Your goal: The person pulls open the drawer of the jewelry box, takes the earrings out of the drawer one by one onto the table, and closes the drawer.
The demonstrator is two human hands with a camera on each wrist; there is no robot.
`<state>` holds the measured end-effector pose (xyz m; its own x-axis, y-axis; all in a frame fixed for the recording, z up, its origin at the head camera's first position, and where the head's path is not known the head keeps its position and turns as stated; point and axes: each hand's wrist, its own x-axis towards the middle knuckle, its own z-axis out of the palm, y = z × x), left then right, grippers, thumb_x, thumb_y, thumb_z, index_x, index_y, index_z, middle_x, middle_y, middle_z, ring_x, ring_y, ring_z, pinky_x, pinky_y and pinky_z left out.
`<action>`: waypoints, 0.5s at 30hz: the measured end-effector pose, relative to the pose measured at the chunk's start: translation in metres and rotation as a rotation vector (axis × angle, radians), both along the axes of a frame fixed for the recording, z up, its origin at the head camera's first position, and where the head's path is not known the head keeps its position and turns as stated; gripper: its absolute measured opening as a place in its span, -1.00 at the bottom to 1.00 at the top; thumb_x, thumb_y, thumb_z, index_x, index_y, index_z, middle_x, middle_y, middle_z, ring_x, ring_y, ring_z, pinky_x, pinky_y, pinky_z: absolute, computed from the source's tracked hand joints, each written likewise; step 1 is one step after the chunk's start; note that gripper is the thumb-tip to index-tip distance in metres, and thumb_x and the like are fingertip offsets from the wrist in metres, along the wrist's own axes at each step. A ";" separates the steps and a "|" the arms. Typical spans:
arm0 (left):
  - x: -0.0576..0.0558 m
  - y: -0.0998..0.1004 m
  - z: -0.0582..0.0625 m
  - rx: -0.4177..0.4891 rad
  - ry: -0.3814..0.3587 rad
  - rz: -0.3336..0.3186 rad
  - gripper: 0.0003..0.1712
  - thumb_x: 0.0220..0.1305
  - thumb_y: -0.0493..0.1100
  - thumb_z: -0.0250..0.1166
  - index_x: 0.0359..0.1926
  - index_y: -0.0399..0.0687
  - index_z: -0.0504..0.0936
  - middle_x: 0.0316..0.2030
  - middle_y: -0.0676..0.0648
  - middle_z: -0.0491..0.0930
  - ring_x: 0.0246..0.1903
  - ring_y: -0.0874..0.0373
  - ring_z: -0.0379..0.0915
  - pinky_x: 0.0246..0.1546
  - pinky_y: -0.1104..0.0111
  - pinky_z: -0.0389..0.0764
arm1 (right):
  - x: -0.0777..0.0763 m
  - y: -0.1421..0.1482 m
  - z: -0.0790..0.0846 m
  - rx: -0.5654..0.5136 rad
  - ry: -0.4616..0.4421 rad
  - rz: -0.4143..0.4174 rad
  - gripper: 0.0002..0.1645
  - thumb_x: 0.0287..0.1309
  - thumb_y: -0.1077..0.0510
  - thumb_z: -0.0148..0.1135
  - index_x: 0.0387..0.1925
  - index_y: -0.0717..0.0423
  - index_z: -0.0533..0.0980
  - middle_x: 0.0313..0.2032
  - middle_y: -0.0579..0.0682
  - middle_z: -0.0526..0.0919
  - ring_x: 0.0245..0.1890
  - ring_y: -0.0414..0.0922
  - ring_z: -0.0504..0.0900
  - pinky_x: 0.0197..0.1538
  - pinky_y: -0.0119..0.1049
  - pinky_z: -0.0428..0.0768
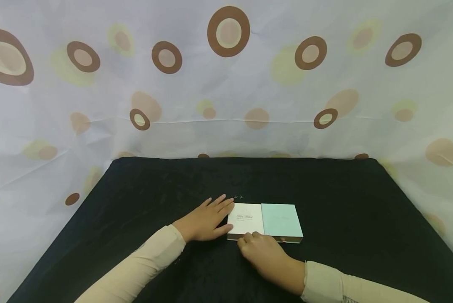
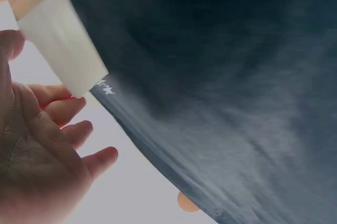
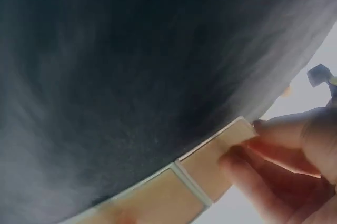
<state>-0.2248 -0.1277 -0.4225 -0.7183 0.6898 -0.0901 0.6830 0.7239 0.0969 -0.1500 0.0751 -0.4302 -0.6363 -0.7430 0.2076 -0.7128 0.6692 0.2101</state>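
A white box (image 1: 245,219) with dark lettering on top and a mint-green box (image 1: 282,220) lie side by side. My left hand (image 1: 210,217) is at the white box's left side, fingers spread and straight, the thumb near its front corner. In the left wrist view, that palm (image 2: 37,150) faces the camera beside the white box (image 2: 63,40). At the front side of the white box, my right hand (image 1: 262,254) has its fingers curled. The right wrist view shows those fingers (image 3: 245,176) against the tan front face (image 3: 210,166), near its end.
Two tiny silvery star-like pieces (image 1: 238,197) lie just behind the white box. A black cloth (image 1: 154,185) covers the table. Behind it hangs a pale curtain (image 1: 226,92) printed with brown and yellow circles.
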 end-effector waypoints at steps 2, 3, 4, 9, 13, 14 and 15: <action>-0.002 0.002 0.003 -0.002 0.000 0.002 -0.28 0.46 0.17 -0.08 0.47 -0.09 0.11 0.49 -0.05 0.00 0.48 0.01 -0.20 0.38 -0.03 0.04 | 0.003 0.007 0.003 -0.111 -0.137 -0.033 -0.91 0.10 0.13 0.37 -0.39 0.07 0.63 -0.50 -0.12 0.62 -0.56 -0.29 0.54 -0.56 -0.41 0.49; -0.002 0.003 0.005 -0.005 0.000 0.004 -0.29 0.45 0.15 -0.06 0.46 -0.11 0.14 0.48 -0.06 0.01 0.48 0.00 -0.18 0.38 -0.03 0.06 | 0.004 0.011 0.004 -0.176 -0.202 -0.048 -0.91 0.12 0.11 0.35 -0.40 0.05 0.64 -0.50 -0.14 0.63 -0.57 -0.32 0.53 -0.55 -0.42 0.48; -0.003 0.004 0.007 -0.010 0.002 0.008 -0.31 0.44 0.13 -0.04 0.44 -0.13 0.17 0.48 -0.07 0.03 0.47 0.00 -0.15 0.37 -0.03 0.08 | 0.005 0.016 0.005 -0.247 -0.257 -0.062 -0.90 0.14 0.09 0.33 -0.41 0.03 0.64 -0.50 -0.17 0.64 -0.57 -0.35 0.52 -0.54 -0.43 0.47; -0.005 0.011 0.016 -0.032 0.039 0.030 -0.33 0.41 0.11 0.04 0.39 -0.17 0.29 0.44 -0.08 0.12 0.45 0.02 -0.04 0.36 0.02 0.14 | 0.009 0.044 0.007 -0.451 -0.387 -0.157 -0.90 0.15 0.08 0.32 -0.44 -0.04 0.68 -0.53 -0.27 0.65 -0.61 -0.47 0.44 -0.55 -0.46 0.42; -0.004 0.022 0.016 -0.019 0.057 0.011 -0.29 0.42 0.15 0.02 0.42 -0.17 0.23 0.46 -0.08 0.06 0.45 0.05 -0.05 0.37 0.08 0.14 | 0.012 0.068 0.004 -0.524 -0.436 -0.230 -0.90 0.16 0.08 0.31 -0.42 -0.03 0.68 -0.54 -0.30 0.64 -0.64 -0.49 0.39 -0.57 -0.47 0.40; -0.004 0.026 0.016 -0.013 0.061 0.001 -0.27 0.43 0.17 0.01 0.43 -0.17 0.20 0.47 -0.08 0.03 0.45 0.06 -0.06 0.38 0.10 0.13 | 0.013 0.073 0.003 -0.544 -0.453 -0.243 -0.89 0.17 0.09 0.31 -0.42 -0.02 0.69 -0.50 -0.27 0.67 -0.63 -0.49 0.40 -0.56 -0.48 0.41; -0.004 0.030 0.015 -0.009 0.065 -0.010 -0.25 0.43 0.18 -0.01 0.44 -0.16 0.16 0.48 -0.07 0.00 0.46 0.07 -0.07 0.38 0.11 0.13 | 0.013 0.077 0.002 -0.561 -0.469 -0.261 -0.89 0.18 0.09 0.30 -0.41 -0.02 0.69 -0.49 -0.26 0.67 -0.63 -0.49 0.39 -0.55 -0.48 0.41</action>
